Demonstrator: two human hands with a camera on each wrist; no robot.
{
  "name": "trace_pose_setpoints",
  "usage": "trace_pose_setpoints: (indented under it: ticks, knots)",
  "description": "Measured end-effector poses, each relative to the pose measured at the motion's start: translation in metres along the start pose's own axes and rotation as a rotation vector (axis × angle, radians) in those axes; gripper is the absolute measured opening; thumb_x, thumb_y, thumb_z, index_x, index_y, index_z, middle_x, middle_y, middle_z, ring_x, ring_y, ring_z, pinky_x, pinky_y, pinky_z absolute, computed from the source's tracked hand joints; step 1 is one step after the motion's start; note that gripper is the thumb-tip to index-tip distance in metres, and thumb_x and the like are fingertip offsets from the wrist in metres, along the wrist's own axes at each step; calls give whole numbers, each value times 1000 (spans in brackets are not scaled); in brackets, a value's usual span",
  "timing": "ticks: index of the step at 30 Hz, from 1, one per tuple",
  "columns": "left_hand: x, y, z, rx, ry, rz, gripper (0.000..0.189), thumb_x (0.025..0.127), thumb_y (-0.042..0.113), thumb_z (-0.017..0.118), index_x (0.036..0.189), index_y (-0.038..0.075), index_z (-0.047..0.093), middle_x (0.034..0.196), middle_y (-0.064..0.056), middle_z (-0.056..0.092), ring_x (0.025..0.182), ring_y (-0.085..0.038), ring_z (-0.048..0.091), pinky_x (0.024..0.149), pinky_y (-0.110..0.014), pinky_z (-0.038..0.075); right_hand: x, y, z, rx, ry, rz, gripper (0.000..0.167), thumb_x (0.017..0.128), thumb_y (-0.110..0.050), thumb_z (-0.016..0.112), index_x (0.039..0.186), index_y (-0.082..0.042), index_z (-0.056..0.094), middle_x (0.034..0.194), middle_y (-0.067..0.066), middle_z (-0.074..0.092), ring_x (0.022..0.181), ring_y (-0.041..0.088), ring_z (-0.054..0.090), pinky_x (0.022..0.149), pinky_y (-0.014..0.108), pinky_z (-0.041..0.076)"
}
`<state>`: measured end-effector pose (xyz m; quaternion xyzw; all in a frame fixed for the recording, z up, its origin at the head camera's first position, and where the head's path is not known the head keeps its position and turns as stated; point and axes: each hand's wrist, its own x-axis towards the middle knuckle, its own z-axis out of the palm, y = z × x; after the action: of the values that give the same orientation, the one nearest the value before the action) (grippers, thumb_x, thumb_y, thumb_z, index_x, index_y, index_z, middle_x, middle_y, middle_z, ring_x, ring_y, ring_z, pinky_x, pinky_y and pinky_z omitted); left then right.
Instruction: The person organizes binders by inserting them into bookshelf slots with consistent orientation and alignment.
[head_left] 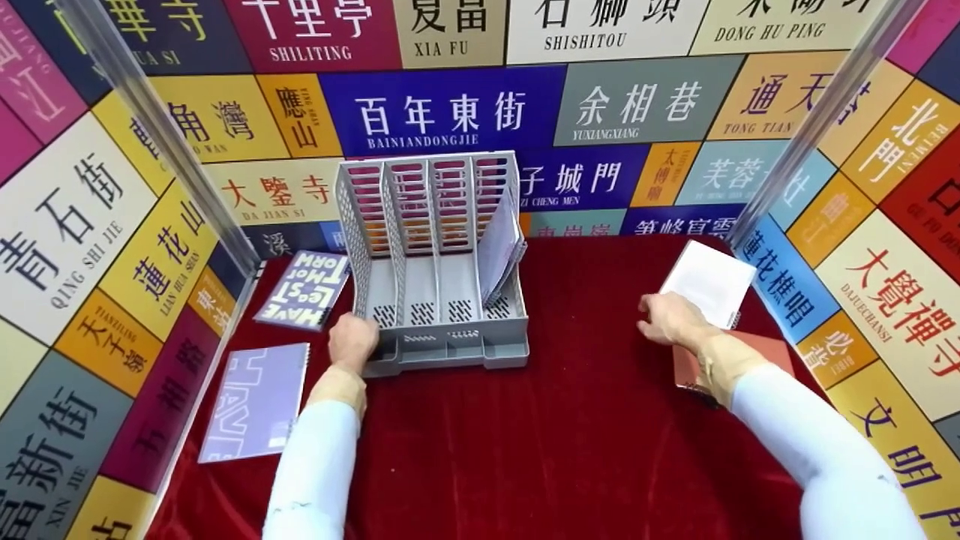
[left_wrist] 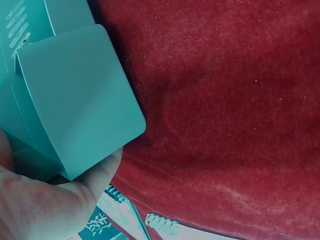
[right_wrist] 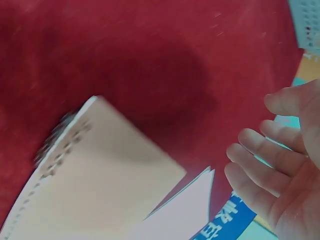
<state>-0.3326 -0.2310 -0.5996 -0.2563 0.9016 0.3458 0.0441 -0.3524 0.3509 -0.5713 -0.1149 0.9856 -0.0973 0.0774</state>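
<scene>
My left hand (head_left: 352, 341) grips the front left corner of a grey desktop file rack (head_left: 450, 341), which has several upright slots. Part of its front corner fills the upper left of the left wrist view, the hand just below. Purple spiral notebooks (head_left: 498, 251) lean in the rack's rightmost slot. Over on the right, my right hand (head_left: 673, 319) hovers by a white spiral notebook (head_left: 716, 277), its fingers loosely bent and holding nothing. An orange notebook (head_left: 761, 349) lies nearer me, partly under the white one and behind my wrist; its spiral edge shows in the right wrist view.
Left of the rack lie a dark purple notebook (head_left: 304, 289) with large lettering and a lilac spiral notebook (head_left: 259, 401). Red velvet cloth (head_left: 570, 435) covers the table. Lettered panels (head_left: 450, 109) wall in the back and both sides.
</scene>
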Motion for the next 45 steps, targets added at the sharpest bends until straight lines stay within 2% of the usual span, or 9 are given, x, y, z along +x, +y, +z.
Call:
trace_pose_setpoints:
  ticks: [7,13,16,20,23,28,34,39,45]
  knots:
    - [-3,2,-2,-3,-6,10,49,100,25,49,134,-3,71,143,-31,72,133,-49,71,115,-59,56,-15,20,0,-66,-92,23,57,99,-25,74,143,8,62,135,38,72,126,60,70,108,70,57]
    - [-4,3,-2,-3,6,12,50,100,25,49,135,-3,70,144,-31,72,135,-50,70,116,-60,56,-28,30,-2,-131,-176,-16,68,95,-34,83,141,11,61,125,34,76,120,57,72,107,68,59]
    - [-5,4,-2,6,15,18,51,100,25,48,137,-4,69,146,-32,71,137,-51,69,117,-60,55,-35,38,0,-153,-204,-21,89,90,-47,88,145,14,55,128,36,74,124,59,70,109,68,58]
    - [-5,5,-3,12,14,19,51,100,25,49,137,-4,69,147,-32,70,138,-51,68,117,-60,55,-47,49,4,-151,-260,11,125,81,-64,93,159,16,39,152,45,55,137,64,60,116,71,53]
    - [-5,5,-3,8,9,15,50,101,25,49,136,-4,70,146,-32,71,136,-51,69,116,-60,55,-56,57,8,-137,-278,26,136,73,-64,99,162,16,35,159,50,44,141,67,55,119,72,50]
    - [-5,3,-2,8,8,13,50,101,26,50,135,-4,70,144,-32,72,135,-50,70,116,-60,56,-67,67,15,-131,-297,37,136,68,-56,105,160,17,37,160,51,40,147,71,47,123,75,45]
    - [-2,0,0,10,5,13,48,100,26,51,133,-4,72,142,-31,73,132,-49,71,114,-59,56,-69,69,14,-111,-304,22,129,66,-53,107,156,14,44,151,46,55,140,66,57,119,74,49]
    - [-2,-1,-1,6,10,27,48,100,26,51,132,-4,71,142,-32,73,133,-50,71,114,-60,56,-63,74,15,-81,-289,-5,117,63,-48,110,146,12,55,126,35,70,117,53,71,106,68,59]
    - [-1,0,-1,5,9,13,50,99,24,50,134,-3,71,144,-32,72,135,-50,70,115,-60,55,-61,75,18,-104,-267,-18,82,69,-44,105,123,3,66,104,21,72,99,38,72,95,60,63]
